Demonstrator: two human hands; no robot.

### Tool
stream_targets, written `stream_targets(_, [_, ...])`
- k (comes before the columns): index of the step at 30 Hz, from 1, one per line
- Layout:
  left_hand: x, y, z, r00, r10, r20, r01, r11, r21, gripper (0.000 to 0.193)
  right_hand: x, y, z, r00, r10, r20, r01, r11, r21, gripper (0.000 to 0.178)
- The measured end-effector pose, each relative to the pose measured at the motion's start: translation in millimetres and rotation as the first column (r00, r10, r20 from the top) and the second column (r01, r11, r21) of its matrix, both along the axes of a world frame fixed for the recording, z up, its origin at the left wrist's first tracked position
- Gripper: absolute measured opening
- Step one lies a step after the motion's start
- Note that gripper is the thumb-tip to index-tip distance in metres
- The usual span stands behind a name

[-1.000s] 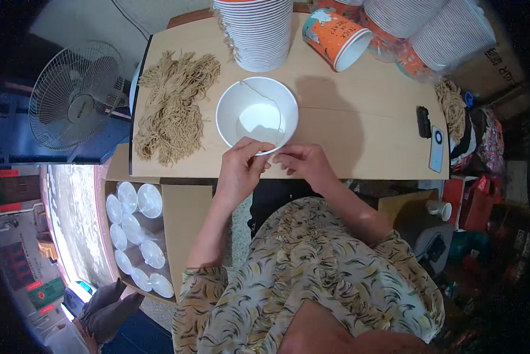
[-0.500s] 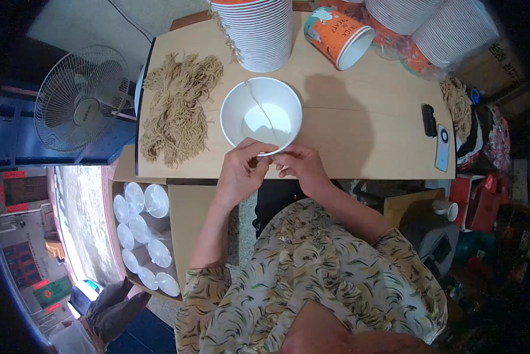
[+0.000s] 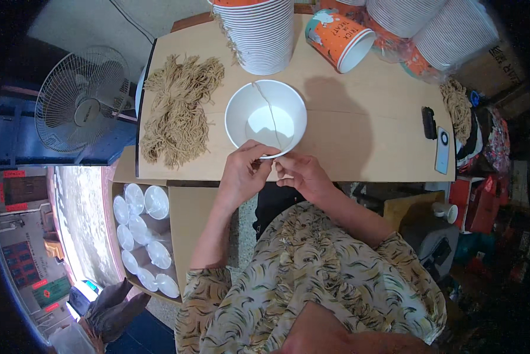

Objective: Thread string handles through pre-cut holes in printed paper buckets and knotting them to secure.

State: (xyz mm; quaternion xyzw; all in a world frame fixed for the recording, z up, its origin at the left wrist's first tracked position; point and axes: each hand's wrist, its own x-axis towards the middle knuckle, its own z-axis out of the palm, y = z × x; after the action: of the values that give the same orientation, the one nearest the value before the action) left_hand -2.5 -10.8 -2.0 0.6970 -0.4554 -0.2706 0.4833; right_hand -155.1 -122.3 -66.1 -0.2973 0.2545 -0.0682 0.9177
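Observation:
A white-lined paper bucket [image 3: 250, 125] stands near the table's front edge, its open top facing me. A thin tan cord [image 3: 270, 108] runs across its inside from the far rim toward the near rim. My left hand [image 3: 243, 171] is closed on the near rim, thumb and fingers on either side of it. Just right of it, my right hand [image 3: 306, 176] has its fingertips pinched together against the outside of the rim. Whatever lies in that pinch is too small to make out, though the cord's near end leads there.
Bundles of tan cord [image 3: 176, 112] lie on the left of the table [image 3: 335, 141]. Behind stand stacked buckets [image 3: 259, 38] and a tipped orange bucket [image 3: 335, 38]. A phone [image 3: 442, 150] and a black object [image 3: 429, 122] lie right. A box of clear plastic cups [image 3: 138, 227] sits lower left.
The bucket and both hands have shifted slightly to the right and toward me. My right fingers have curled in a little at the rim.

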Motion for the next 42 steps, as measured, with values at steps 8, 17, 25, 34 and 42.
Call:
stream_targets(8, [-3.5, 1.1, 2.5, 0.997, -0.030, -0.068, 0.030, 1.000, -0.001, 0.027, 1.2, 1.0, -3.1, 1.000, -0.030, 0.005, 0.030, 0.998, 0.049, 0.023])
stream_targets(17, [-1.8, 0.7, 1.7, 0.998, -0.048, -0.043, 0.047, 0.999, -0.022, 0.035, -1.4, 2.6, 2.3, 0.998, -0.004, 0.055, -0.005, 0.989, 0.146, 0.027])
stream_targets(25, [-4.7, -0.8, 11.4, 0.998, -0.068, -0.016, 0.069, 0.996, 0.050, 0.039, 5.4, 7.2, -11.3, 0.994, -0.092, 0.057, 0.079, 0.978, 0.194, 0.028])
stream_targets(34, [-3.3, -2.4, 4.9, 0.992, -0.054, -0.110, 0.055, 0.999, -0.001, 0.030, 10.3, 0.1, 7.4, 0.988, -0.143, 0.056, 0.127, 0.966, 0.225, 0.018])
stream_targets(42, [5.3, -9.6, 14.4, 0.994, -0.108, 0.036, 0.100, 0.978, 0.182, 0.023, -6.5, -9.6, 7.3, 0.997, -0.070, -0.020, 0.065, 0.982, -0.175, 0.017])
